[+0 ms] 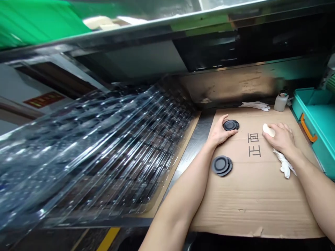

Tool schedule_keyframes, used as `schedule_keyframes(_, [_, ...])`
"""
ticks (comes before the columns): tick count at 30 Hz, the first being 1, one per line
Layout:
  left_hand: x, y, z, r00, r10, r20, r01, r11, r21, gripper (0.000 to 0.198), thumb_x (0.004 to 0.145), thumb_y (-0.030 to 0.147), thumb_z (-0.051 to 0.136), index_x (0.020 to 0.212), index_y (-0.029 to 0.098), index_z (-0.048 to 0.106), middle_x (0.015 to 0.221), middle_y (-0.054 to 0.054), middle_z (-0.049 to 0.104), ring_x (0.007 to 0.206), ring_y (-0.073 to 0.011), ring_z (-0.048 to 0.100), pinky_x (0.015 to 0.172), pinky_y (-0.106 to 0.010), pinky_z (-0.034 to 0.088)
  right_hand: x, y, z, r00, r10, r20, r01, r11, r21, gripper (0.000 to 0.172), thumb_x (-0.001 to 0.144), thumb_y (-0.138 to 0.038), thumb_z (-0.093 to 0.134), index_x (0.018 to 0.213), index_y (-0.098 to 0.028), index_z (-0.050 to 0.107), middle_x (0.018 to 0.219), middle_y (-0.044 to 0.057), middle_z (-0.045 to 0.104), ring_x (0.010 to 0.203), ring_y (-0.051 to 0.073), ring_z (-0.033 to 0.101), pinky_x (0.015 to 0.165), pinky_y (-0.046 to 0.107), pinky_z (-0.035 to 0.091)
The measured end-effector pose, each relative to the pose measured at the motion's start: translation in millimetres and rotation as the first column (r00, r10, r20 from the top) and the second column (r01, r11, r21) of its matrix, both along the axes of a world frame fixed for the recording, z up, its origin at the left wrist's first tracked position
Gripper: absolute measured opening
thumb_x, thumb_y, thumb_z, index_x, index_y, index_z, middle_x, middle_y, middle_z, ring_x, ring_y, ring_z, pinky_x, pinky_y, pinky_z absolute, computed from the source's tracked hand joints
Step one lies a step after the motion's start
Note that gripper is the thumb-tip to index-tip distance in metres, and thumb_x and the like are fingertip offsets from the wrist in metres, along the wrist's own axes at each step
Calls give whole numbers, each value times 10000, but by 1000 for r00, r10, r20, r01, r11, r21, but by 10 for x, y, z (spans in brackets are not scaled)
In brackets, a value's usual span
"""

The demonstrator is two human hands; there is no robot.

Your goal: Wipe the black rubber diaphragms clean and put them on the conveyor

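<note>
Right of centre in the frame, the left hand (219, 132) has its fingers curled around the edge of a small stack of dark discs (230, 125), grasping it above the cardboard sheet (256, 205). Farther right, the fingers of the right hand (282, 137) are closed on a white pad (268, 130). A second stack of discs (221, 165) lies on the cardboard below the left hand, its pieces overlapping unevenly. A crumpled white glove (285, 166) rests beside the right forearm; another white glove (255, 105) lies along the cardboard's far edge, near a small bottle (281, 101). A teal box (319, 139) with an orange handle (308, 128) fills the right edge. Clear plastic trays (117, 150), blurred, spread across the left half.
</note>
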State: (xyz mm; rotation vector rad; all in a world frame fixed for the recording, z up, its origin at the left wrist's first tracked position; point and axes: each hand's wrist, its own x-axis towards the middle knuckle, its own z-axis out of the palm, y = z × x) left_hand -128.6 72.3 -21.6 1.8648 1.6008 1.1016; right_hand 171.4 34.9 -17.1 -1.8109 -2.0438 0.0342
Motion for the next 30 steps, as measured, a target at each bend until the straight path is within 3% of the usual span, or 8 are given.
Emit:
schedule_keyframes(7, [-38,1,84,992,-50,-119,50,999,-6,1081,709,405,872,1619,227,316,1444,-156,585,1396,-319,501,1194,-506,369,69,61,35,1000,21,-8,-21,1000,-12,516,918,-570,595,1312,-252,692,1185,127,674,1169,342,579,1003,458,437])
schedule_keyframes(11, [-34,96,164,983,-86,-164,79,996,-50,1211,676,423,899,1660,254,215,1427,-151,599,1403,-340,497,1191,-535,367,61,-13,364,998,37,-59,-44,991,-128,579,917,-532,609,1382,-191,649,1295,156,674,1212,344,601,1028,463,462])
schedule_keyframes(15, [27,110,264,967,-136,-215,113,987,-116,1167,677,370,906,1642,206,271,1468,-148,577,1358,-315,555,1187,-445,402,164,-812,815,983,90,-160,-79,994,78,481,945,-479,605,1335,-209,684,1306,140,679,1191,325,634,1014,484,505])
schedule_keyframes(18, [111,31,371,944,-85,-319,43,990,-136,1098,673,393,909,1592,149,359,1498,-153,558,1349,-323,561,1192,-421,401,392,-1766,854,927,172,-333,-39,928,370,274,972,-401,612,1171,-276,754,1112,70,749,1013,250,705,912,423,574])
schedule_keyframes(21, [149,-9,444,911,67,-408,-120,987,-107,999,692,462,884,1532,146,447,1474,-125,584,1346,-368,557,1173,-470,419,740,-2671,426,862,49,-504,239,839,489,131,903,-306,714,999,-260,790,912,38,764,822,215,722,774,365,595])
schedule_keyframes(24, [171,-95,478,902,58,-428,-109,989,-96,889,688,461,881,1454,159,548,1396,-115,648,1297,-367,599,1149,-464,443,1215,-3354,-270,577,-392,-717,680,716,157,288,912,-428,696,1005,-172,786,874,75,772,702,206,711,692,333,590])
schedule_keyframes(27, [204,-209,512,911,37,-411,-66,996,-59,852,693,434,879,1436,155,570,1400,-134,649,1297,-335,605,1139,-416,450,1668,-3668,-907,442,-586,-679,731,674,-106,482,852,-579,679,1023,-141,787,900,113,780,759,248,731,715,337,587])
schedule_keyframes(30, [236,-211,503,934,51,-355,-71,997,-43,890,703,409,875,1472,132,524,1401,-147,641,1279,-299,615,1121,-371,454,1977,-3654,-1333,500,-613,-612,675,718,-169,541,811,-639,645,1033,-170,799,885,104,782,749,263,741,674,330,581])
